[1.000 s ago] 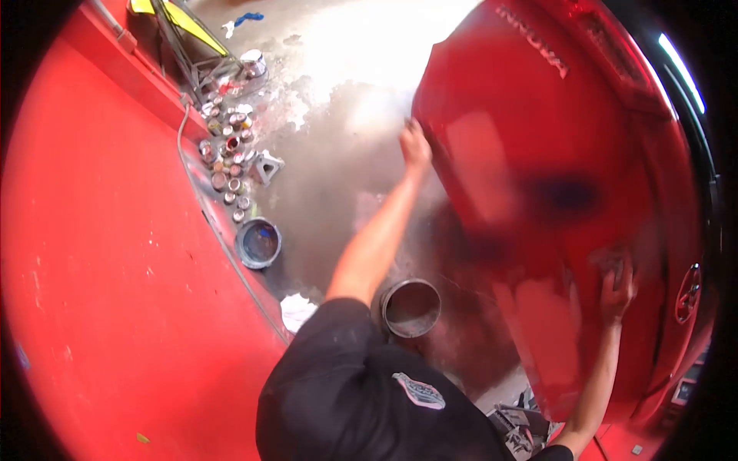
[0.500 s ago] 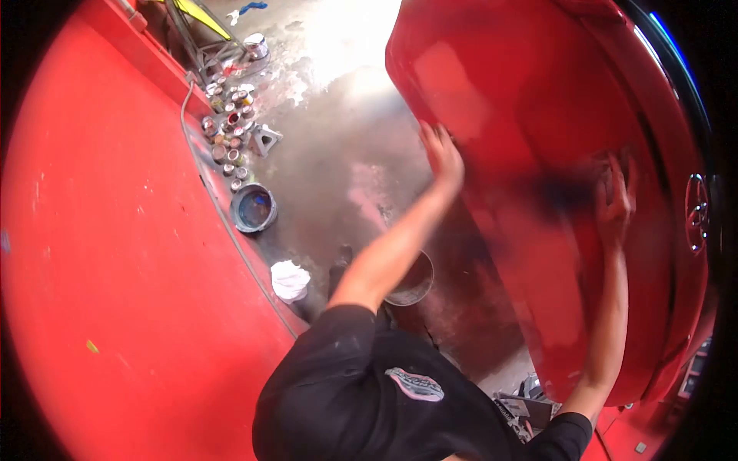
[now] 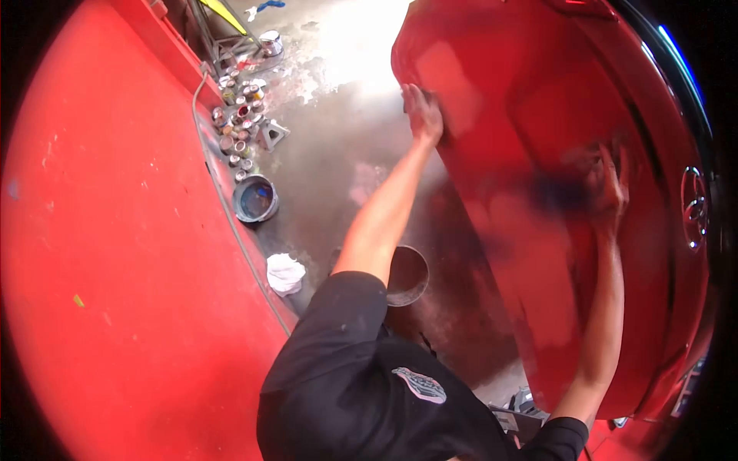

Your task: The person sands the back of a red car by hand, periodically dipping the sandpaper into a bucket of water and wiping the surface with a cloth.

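Note:
A glossy red car panel (image 3: 538, 307) with duller, lighter patches fills the right side of the head view. At its near edge, toward the top, my left hand (image 3: 423, 115) rests with fingers stretched out. My right hand (image 3: 611, 184) lies against the middle of the panel, fingers extended and slightly apart, close to a dark reflection. Whether anything thin lies under the right palm is hidden. To the right of this hand sits an oval chrome emblem (image 3: 694, 207) on the car.
A red wall (image 3: 115, 230) rises on the left, with a cable (image 3: 231, 211) along its base. Beside it stand several small paint cans (image 3: 242, 115), a dark bucket (image 3: 255, 198) and a white cloth (image 3: 285, 274). Another bucket (image 3: 407, 276) is on the floor behind my left arm.
My left hand has slid away from me along the panel's edge, upward in the view. My right hand has shifted only slightly on the panel. The camera view has moved a little.

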`<state>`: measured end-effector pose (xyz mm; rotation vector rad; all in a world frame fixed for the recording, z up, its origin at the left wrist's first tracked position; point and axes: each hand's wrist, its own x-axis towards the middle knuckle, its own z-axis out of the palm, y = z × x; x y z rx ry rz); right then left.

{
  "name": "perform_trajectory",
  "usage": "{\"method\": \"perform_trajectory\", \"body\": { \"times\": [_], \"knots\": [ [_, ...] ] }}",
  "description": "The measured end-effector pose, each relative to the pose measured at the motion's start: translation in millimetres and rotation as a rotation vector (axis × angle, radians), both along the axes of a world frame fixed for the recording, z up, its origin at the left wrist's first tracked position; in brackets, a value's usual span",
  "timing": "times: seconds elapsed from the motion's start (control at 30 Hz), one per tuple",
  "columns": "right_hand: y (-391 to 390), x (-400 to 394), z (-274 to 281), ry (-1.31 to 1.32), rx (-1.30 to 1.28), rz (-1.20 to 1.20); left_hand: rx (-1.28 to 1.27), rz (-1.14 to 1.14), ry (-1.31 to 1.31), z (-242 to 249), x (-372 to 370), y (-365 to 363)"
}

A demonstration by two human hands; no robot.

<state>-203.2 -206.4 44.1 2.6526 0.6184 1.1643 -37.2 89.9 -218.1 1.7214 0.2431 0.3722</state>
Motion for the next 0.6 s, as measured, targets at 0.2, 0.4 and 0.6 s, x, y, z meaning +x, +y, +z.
{"method": "perform_trajectory", "body": {
  "times": [0.2,0.4,0.6],
  "knots": [
    [1,0,3,0.08,0.02,0.016,0.156,-0.116,-0.284,-10,-189,-82],
    [-3,-2,-3,0.131,0.014,-0.079,-0.119,-0.089,-0.083,7,61,45],
    [10,-8,5,0.121,-0.003,-0.134,0.274,-0.063,-0.39,2,-111,-62]
  ]
}}
